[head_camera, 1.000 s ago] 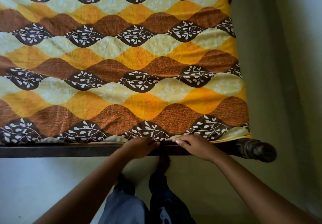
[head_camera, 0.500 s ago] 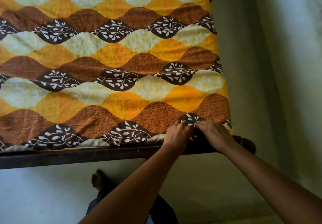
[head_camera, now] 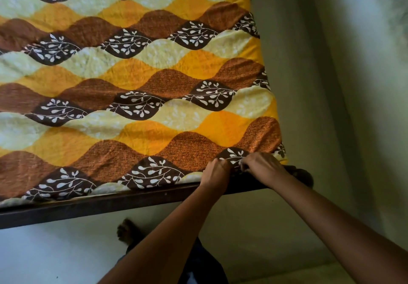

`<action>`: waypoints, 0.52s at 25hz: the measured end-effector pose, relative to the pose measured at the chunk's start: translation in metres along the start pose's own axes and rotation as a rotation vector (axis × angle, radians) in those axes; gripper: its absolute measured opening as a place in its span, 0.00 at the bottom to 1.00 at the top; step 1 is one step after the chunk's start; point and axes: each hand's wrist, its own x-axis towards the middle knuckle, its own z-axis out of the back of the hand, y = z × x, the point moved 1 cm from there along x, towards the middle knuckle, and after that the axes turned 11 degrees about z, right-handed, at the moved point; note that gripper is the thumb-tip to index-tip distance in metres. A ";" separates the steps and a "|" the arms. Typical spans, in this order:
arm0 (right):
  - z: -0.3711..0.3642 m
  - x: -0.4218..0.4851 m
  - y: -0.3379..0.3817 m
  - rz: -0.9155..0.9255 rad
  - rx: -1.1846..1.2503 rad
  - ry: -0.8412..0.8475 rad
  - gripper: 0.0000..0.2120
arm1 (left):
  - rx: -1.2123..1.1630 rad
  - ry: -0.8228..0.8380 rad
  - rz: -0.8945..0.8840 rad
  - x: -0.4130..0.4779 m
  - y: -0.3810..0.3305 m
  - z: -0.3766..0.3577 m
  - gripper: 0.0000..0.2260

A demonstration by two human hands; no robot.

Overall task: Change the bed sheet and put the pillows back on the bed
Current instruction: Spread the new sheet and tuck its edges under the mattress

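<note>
- At the bottom of the view, our foot (head_camera: 126,230) stands on the pale floor (head_camera: 44,255).
- Just above the dark bed rail (head_camera: 99,204), our left hand (head_camera: 217,171) and right hand (head_camera: 262,166) sit side by side, fingers curled into the hem of the bed sheet (head_camera: 154,84) near its right corner.
- Beyond them, the sheet lies spread over the bed, beside the greenish wall (head_camera: 335,84).

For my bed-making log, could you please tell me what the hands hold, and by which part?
The left hand and the right hand both grip the bed sheet at its near edge, beside the right-hand corner.
</note>
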 end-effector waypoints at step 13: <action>-0.014 -0.044 0.031 -0.215 0.504 -0.253 0.14 | -0.438 0.259 0.163 -0.055 -0.007 0.058 0.22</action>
